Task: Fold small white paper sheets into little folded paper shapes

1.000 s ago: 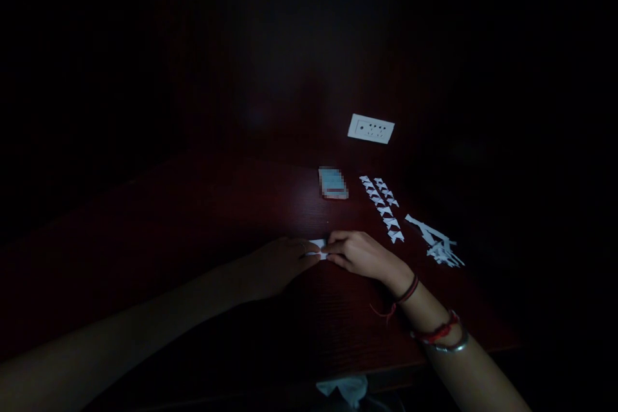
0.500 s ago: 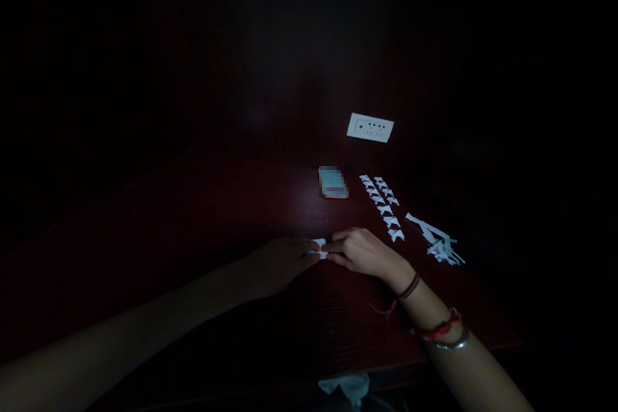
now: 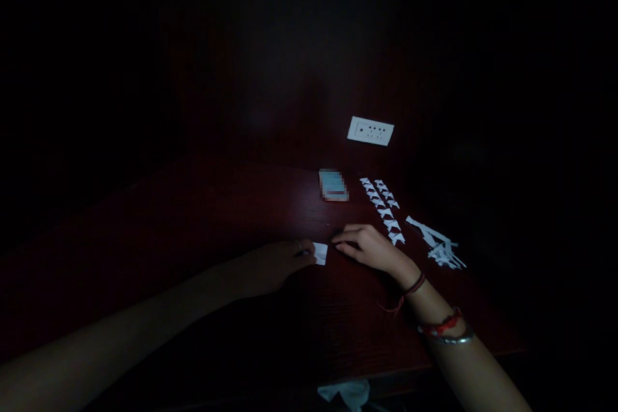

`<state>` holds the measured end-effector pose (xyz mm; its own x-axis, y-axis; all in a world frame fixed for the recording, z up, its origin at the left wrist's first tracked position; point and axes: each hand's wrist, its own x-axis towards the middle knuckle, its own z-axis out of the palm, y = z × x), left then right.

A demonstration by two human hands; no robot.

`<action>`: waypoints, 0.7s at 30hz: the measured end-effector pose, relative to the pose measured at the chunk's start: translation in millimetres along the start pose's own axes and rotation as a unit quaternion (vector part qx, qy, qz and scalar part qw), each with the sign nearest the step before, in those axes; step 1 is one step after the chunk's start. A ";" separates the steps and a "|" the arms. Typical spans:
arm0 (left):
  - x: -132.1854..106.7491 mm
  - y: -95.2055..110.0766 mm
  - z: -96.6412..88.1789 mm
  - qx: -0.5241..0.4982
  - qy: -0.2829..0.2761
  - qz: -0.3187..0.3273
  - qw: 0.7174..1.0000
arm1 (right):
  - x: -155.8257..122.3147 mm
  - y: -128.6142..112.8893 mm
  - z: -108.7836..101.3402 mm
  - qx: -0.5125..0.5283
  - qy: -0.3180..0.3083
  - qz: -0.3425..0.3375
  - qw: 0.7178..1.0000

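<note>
The scene is very dark. My left hand (image 3: 277, 264) rests on the dark red table (image 3: 193, 238) with its fingertips pinched on a small white folded paper piece (image 3: 320, 252). My right hand (image 3: 369, 248) lies just right of that paper, a short gap away, fingers stretched out toward it and holding nothing. Red string bracelets and a metal bangle circle my right wrist.
Two rows of small folded white paper pieces (image 3: 383, 206) lie beyond my right hand. A heap of white paper strips (image 3: 439, 246) sits further right. A small blurred box (image 3: 333, 185) stands behind, a white wall socket (image 3: 370, 131) above it. White crumpled material (image 3: 345, 393) shows below the table's front edge.
My right hand has let go of the paper piece and drawn slightly right, its fingers straightening. My left hand still holds the piece, which now shows more fully.
</note>
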<state>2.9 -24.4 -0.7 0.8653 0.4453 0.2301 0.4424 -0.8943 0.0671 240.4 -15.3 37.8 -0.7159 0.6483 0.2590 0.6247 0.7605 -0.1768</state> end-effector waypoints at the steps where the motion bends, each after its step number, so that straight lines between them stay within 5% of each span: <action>1: -0.2 0.1 -0.5 -0.004 0.000 -0.005 1.000 | 0.7 -1.1 0.4 0.010 -0.002 -0.006 1.000; 12: 9.7 6.2 -15.4 -0.019 -0.008 0.018 1.000 | 3.3 -8.6 1.1 0.060 -0.074 -0.063 0.993; 21: 9.9 1.9 -12.6 -0.015 0.007 0.050 0.999 | 4.2 -9.6 4.5 0.046 -0.050 -0.054 0.996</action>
<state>9.4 -22.2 14.0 0.9014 0.3523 0.2516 0.3455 -0.9356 0.0721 230.0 -19.7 36.3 -0.8075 0.5594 0.1872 0.5143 0.8231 -0.2408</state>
